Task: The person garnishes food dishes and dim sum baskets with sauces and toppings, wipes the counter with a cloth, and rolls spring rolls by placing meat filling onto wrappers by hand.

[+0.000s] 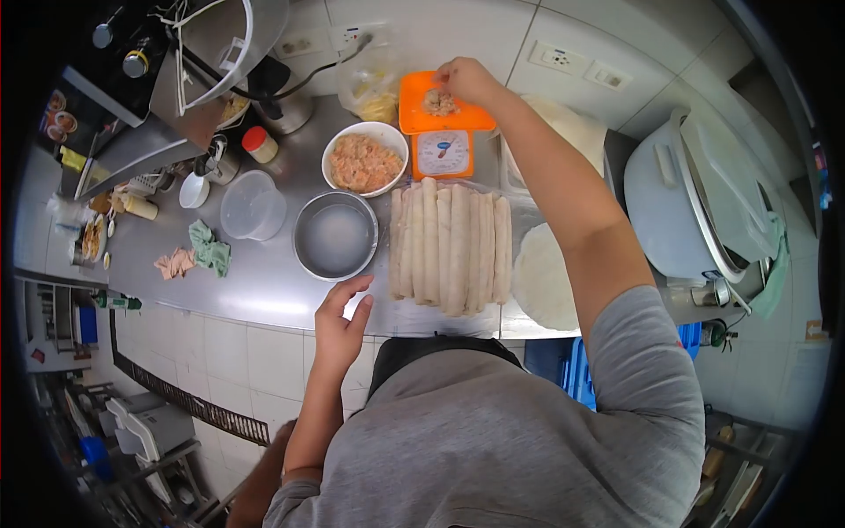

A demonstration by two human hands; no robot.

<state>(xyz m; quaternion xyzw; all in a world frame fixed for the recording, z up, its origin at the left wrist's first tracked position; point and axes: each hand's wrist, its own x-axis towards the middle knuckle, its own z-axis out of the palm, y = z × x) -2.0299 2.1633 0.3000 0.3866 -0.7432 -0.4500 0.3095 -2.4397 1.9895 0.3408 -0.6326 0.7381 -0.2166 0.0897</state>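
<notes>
right arm (572,202) extended far forward and angled inward, right hand (466,81) turned palm-down, its fingers bent downward, grip not readable, left forearm (323,387) held lower and closer to the torso, left hand (341,321) opened, fingers loosely curved, thumb spread apart

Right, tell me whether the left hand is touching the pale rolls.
Apart: the head view shows steel counter between the left hand and the pale rolls.

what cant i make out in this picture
Scale reading: head view, too small.
Whether the right hand grips any filling: head view, its own fingers hide it.
Right part of the round pale sheet: head view, behind the right arm.
Wall-side bag's contents: head view, blurred.
</notes>
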